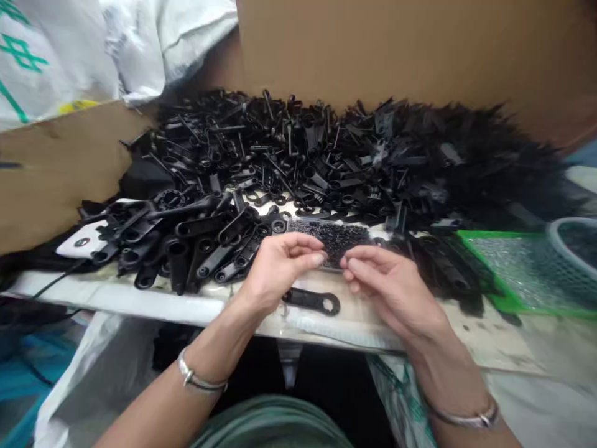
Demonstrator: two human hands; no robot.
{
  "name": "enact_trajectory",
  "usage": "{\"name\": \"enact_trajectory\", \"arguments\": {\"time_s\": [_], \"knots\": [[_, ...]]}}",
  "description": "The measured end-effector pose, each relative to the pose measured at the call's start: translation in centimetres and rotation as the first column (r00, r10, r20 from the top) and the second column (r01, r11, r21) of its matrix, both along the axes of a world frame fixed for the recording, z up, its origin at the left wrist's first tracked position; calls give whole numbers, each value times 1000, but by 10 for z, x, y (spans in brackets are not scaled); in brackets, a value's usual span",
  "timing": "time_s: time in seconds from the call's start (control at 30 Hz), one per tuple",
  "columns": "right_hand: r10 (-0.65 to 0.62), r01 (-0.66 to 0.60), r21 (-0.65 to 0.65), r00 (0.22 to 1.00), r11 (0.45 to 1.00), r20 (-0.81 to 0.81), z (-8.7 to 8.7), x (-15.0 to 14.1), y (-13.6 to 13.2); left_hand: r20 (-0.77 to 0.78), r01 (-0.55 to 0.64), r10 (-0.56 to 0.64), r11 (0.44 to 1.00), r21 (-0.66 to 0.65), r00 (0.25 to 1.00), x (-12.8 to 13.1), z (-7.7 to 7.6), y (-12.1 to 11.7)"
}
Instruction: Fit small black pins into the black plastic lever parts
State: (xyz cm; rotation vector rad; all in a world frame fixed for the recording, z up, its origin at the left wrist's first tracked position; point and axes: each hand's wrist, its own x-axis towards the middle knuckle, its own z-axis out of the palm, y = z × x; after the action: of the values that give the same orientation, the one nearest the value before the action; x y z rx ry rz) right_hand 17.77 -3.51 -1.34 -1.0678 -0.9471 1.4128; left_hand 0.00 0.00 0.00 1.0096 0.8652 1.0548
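**Black Plastic Arm at Table Edge: Hazards and Finger Position**

The flat black plastic arm with a notched round hole at its end [308,300] lies on the pale, worn tabletop [494,339], near the front edge. Its left end is hidden behind the left hand [275,267].

Hazard 1: a low sweep of the left wrist could push the arm over the edge, since nothing visible in front of it acts as a stop.

Hazard 2: any small piece slipping from the fingertips could be lost among the tiny black plastic pieces [347,236] in the shallow clear tray [333,269] (black on black gives little contrast). A knock from the right hand [394,286] could spill that tray.

Position: the arm lies in front of the tray, below and apart from both sets of fingertips. On each hand, thumb and index finger are drawn together at the tray's near side; whether either pinch grips a piece cannot be told through the blur.

Farther out, a loose cluster of black plastic arms [186,246] lies to the left, and a tall heap of mixed black plastic parts [289,146] extends behind the tray.
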Motion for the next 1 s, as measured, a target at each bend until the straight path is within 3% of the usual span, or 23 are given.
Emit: {"name": "enact_trajectory", "arguments": {"time_s": [0.27, 0.47, 0.73, 0.9, 1.0], "knots": [[-14, 15, 6, 991, 1000, -135, -2, -13, -19, 110, 44, -30, 990, -132, 993, 1, -3, -21], [-24, 30, 42, 990, 999, -136, -5, -19, -25, 149, 84, -60, 983, -160, 987, 0, -4, -27], [-66, 71, 114, 997, 991, -48, -7, -22, -27, 163, 84, -56, 982, -169, 985, 2, -4, -31], [-136, 105, 212, 981, 972, 137, -10, -20, -31, 146, 70, -49, 987, -143, 988, 3, -6, -33], [-156, 121, 212, 975, 970, 156, -11, -19, -32, 152, 54, -34, 990, -131, 988, 3, -7, -34]]}}
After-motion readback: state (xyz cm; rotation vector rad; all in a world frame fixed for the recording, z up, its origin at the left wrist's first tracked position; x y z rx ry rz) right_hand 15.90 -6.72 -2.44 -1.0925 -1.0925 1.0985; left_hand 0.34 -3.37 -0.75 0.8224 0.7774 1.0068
